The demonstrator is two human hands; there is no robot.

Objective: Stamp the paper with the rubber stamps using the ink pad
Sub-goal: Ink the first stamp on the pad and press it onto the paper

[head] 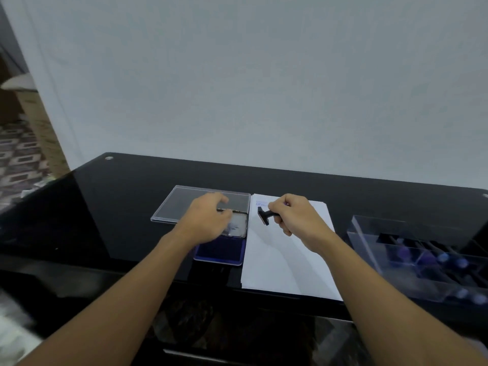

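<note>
Blue stamped print (261, 202) at far left corner of paper (277, 260): two lines, upper too blurred to read, lower starts "AME", rest unreadable.

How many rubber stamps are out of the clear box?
1: the stamp gripped by the right hand above the paper's far-left corner. Those inside the box are too blurred to count.

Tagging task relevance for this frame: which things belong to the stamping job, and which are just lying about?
Job: rubber stamp in right hand; ink pad, gripped by left hand; paper; spare stamps in clear box.
Lying about: clear plastic cover behind the pad; cardboard box far left.
</note>
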